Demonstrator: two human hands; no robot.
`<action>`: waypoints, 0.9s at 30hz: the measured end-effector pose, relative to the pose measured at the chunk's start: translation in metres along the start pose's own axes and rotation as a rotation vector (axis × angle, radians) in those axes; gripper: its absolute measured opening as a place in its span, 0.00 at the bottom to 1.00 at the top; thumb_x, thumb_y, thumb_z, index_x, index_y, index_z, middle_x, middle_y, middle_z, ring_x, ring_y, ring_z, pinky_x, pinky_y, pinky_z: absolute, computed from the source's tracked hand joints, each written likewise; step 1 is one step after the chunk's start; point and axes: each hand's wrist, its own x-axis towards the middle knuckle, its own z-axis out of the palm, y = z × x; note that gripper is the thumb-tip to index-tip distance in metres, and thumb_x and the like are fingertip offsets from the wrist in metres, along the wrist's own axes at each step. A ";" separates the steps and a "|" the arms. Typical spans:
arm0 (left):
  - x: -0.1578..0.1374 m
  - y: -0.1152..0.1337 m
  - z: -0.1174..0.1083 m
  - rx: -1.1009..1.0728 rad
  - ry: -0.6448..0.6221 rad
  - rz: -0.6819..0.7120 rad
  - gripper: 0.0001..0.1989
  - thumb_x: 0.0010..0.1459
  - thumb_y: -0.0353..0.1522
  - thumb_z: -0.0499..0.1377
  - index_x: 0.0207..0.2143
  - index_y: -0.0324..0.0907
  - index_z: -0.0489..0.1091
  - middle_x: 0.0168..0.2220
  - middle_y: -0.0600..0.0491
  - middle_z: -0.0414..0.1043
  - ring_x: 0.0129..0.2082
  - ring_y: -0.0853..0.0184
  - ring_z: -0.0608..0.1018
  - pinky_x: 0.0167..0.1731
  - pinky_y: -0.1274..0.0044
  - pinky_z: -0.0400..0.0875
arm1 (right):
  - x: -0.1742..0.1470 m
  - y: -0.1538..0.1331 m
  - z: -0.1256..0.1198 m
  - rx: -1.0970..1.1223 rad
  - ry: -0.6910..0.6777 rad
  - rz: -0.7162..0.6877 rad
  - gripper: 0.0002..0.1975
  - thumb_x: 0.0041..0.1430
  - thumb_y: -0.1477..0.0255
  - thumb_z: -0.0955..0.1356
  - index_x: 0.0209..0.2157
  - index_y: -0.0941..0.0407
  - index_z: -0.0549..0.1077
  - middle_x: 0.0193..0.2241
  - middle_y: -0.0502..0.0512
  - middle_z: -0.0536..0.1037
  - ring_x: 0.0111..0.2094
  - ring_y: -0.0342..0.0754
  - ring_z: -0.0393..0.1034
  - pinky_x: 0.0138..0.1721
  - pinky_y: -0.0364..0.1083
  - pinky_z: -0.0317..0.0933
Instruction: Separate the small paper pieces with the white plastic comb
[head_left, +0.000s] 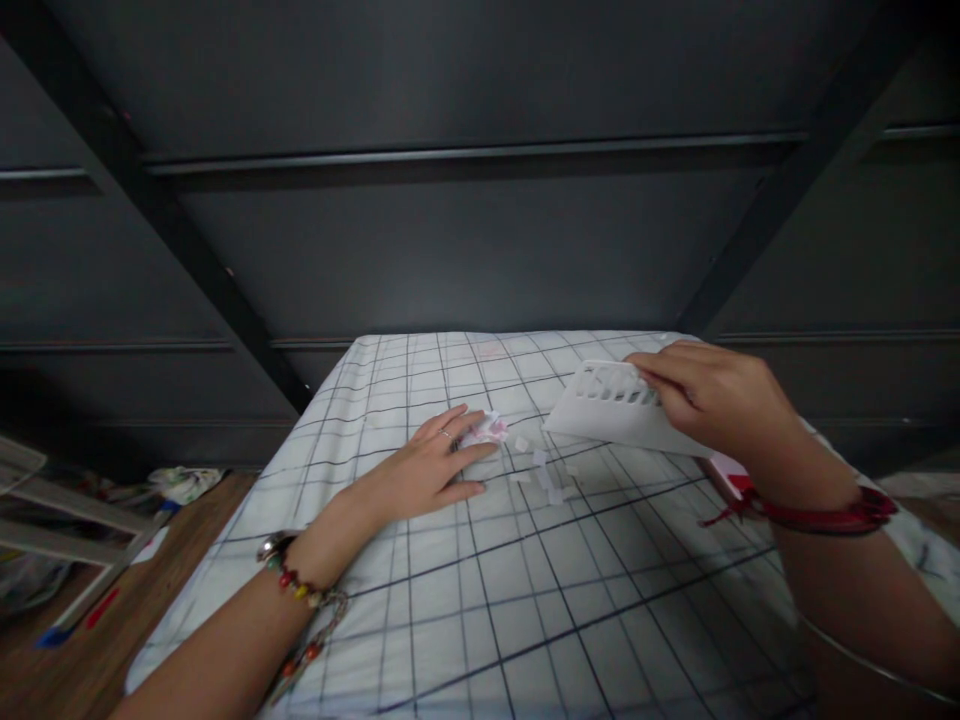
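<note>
My left hand [439, 465] lies palm down on the checked cloth, fingers spread. Its fingertips rest at a crumpled white and pink paper [491, 428], partly hidden beneath them. Just right of it, several small white paper scraps [541, 475] are scattered on the cloth. In my right hand [712, 390] is a white, thin-walled plastic piece [592, 412] with a row of oval slots along its upper edge. The fingers pinch that slotted edge, and the piece stands tilted beside the scraps. Its right part is hidden behind my hand.
A white cloth with dark grid lines [480, 580] covers the surface. A pink and red box-like item [726, 475] sits under my right wrist. Dark panels [450, 250] rise at the back. At left, a pale frame with a blue foot [56, 635] stands on the wooden floor.
</note>
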 end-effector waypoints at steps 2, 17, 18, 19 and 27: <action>-0.001 -0.001 0.001 0.005 -0.004 -0.006 0.23 0.64 0.40 0.52 0.57 0.39 0.58 0.60 0.40 0.50 0.61 0.48 0.53 0.58 0.55 0.52 | -0.001 0.001 -0.002 0.002 0.032 -0.008 0.10 0.57 0.77 0.61 0.33 0.56 0.74 0.28 0.54 0.79 0.30 0.49 0.73 0.30 0.47 0.66; -0.001 -0.002 0.002 -0.040 0.024 -0.017 0.22 0.64 0.41 0.52 0.57 0.41 0.59 0.61 0.41 0.51 0.61 0.49 0.54 0.57 0.56 0.54 | 0.010 -0.017 -0.003 0.039 0.019 -0.080 0.15 0.52 0.83 0.60 0.35 0.58 0.74 0.25 0.54 0.76 0.29 0.47 0.70 0.32 0.46 0.64; -0.001 -0.002 0.002 -0.038 0.022 -0.017 0.22 0.64 0.41 0.52 0.57 0.41 0.59 0.61 0.41 0.51 0.61 0.49 0.54 0.57 0.56 0.54 | 0.010 -0.015 -0.005 0.052 0.030 -0.073 0.14 0.53 0.83 0.60 0.35 0.58 0.74 0.26 0.54 0.76 0.29 0.47 0.70 0.31 0.46 0.64; -0.001 -0.002 0.002 -0.034 0.018 -0.016 0.22 0.64 0.41 0.52 0.57 0.41 0.59 0.61 0.41 0.52 0.61 0.49 0.53 0.57 0.56 0.54 | 0.009 -0.013 -0.006 0.061 0.033 -0.067 0.14 0.53 0.82 0.60 0.35 0.58 0.74 0.26 0.54 0.76 0.29 0.47 0.70 0.31 0.46 0.64; -0.001 -0.001 0.003 -0.024 0.027 -0.005 0.22 0.64 0.41 0.52 0.57 0.41 0.59 0.60 0.41 0.51 0.61 0.50 0.53 0.58 0.57 0.53 | 0.009 -0.017 0.005 0.093 -0.056 -0.120 0.17 0.50 0.86 0.59 0.36 0.59 0.74 0.27 0.53 0.77 0.30 0.46 0.70 0.35 0.46 0.63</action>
